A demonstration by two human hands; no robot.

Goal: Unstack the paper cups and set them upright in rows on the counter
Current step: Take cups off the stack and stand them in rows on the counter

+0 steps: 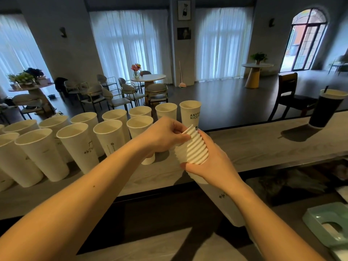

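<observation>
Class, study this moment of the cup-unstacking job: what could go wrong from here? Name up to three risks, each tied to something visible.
1. The left hand pinches the top rim of the cup stack; two nested cups might come away together.
2. That hand works right beside the standing cups; a bump could topple several.
3. The right hand holds the stack tilted over the counter edge; a slip may drop it.

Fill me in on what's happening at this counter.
A person is pulling paper cups off a nested stack. The right hand grips the stack around its rims, tilted over the counter, while the left hand pinches the top cup's rim. About a dozen white cups already stand upright in two rows on the left. A dark drink sits off to the right.
</observation>
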